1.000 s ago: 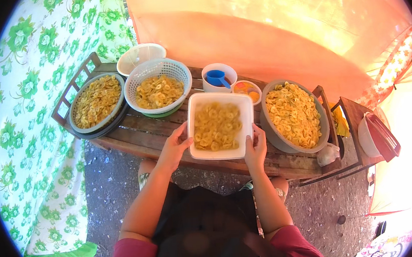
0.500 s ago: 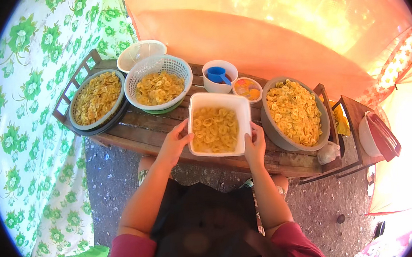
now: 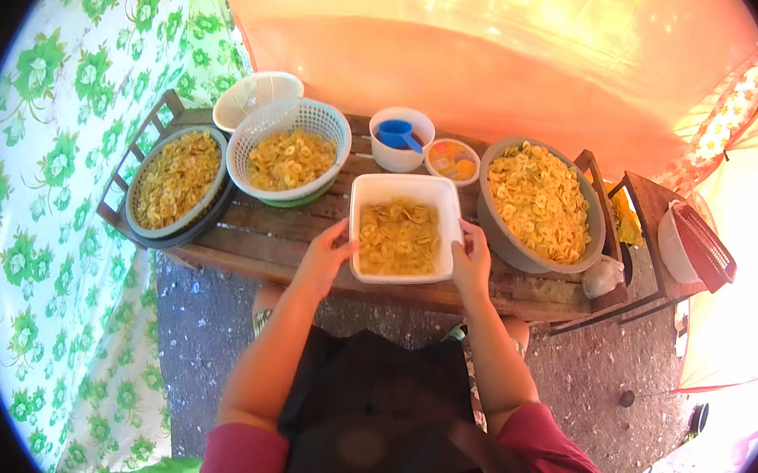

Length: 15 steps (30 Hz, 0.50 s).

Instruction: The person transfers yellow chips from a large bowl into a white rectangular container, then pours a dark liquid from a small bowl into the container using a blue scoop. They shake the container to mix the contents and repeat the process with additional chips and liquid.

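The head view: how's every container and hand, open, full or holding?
White square container, open, partly filled
Left hand, holding its left side
Right hand, holding its right side
Left gray basin, open, filled
White colander, open, partly filled
Right gray basin, open, heaped
White tub, open, blue scoop inside
Small round tub, unclear whether lidded

- 2 hands, both mine: left hand and right hand
- 4 containers of chips by my count: 1 square tub, 1 colander, plus 2 grey basins, so 1 left basin and 1 right basin
- the chips themselves? lol, way too many for me to count
- 1 white bucket on my bench
- 1 blue cup
- 1 plastic bag
- 1 slatted bench
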Motion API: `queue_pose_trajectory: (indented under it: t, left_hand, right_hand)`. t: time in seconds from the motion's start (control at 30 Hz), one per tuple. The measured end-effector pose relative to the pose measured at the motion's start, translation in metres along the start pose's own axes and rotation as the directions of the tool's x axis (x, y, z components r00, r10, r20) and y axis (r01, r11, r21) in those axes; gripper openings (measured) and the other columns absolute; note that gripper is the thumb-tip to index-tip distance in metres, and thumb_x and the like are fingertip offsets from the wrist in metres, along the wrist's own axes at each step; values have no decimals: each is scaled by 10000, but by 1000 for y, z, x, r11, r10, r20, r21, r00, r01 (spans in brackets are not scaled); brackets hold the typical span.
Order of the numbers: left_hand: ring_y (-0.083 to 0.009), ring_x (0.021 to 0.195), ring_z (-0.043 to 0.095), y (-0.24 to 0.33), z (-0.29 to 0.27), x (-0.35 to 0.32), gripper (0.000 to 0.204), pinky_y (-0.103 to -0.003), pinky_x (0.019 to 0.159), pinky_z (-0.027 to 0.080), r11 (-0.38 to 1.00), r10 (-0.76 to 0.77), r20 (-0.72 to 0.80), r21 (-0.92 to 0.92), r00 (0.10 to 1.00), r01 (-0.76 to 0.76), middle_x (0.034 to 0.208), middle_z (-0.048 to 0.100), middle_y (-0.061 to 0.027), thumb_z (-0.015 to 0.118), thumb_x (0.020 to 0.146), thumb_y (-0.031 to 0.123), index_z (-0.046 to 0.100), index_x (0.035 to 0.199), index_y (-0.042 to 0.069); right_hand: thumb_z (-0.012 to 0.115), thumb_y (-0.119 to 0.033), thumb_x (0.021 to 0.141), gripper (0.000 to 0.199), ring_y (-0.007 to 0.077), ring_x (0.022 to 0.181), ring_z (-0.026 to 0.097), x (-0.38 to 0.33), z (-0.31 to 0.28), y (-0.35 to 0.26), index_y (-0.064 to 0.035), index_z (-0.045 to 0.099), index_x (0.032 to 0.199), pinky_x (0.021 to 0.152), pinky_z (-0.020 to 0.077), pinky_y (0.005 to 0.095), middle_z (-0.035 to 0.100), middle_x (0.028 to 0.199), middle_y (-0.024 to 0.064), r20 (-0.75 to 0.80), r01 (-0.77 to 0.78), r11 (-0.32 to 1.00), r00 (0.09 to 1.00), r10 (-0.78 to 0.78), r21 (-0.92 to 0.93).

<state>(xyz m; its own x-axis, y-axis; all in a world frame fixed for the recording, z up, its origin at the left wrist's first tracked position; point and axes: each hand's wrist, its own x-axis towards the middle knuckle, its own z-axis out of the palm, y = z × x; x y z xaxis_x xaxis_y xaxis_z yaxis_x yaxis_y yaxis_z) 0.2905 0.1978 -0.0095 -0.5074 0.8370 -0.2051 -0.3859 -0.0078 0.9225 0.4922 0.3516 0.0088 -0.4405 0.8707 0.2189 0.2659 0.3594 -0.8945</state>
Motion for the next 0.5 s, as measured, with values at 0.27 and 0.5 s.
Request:
queue_pose_trajectory:
  t: [0.27, 0.5]
  left_hand:
    - [-110, 949, 508, 6, -2, -5, 542, -257, 864, 431, 999, -26, -19, -35, 999, 25, 1088, 571, -34, 605, 839, -7, 447, 1357, 16]
    - [-104, 907, 502, 12, 0, -8, 535, -252, 865, 432, 995, 31, 23, -93, 999, -29, 1070, 570, -38, 603, 846, -1, 447, 1357, 13]
  right_hand:
    - [513, 17, 870, 366, 112, 706, 473, -1, 2, -10, -2, 489, 1235, 685, 423, 252, 534, 852, 45, 17, -45, 999, 999, 45, -17]
    - [505, 27, 873, 346, 115, 733, 493, -1, 0, -13, 5, 500, 1218, 698, 434, 259, 532, 866, 44, 57, -78, 995, 995, 82, -64]
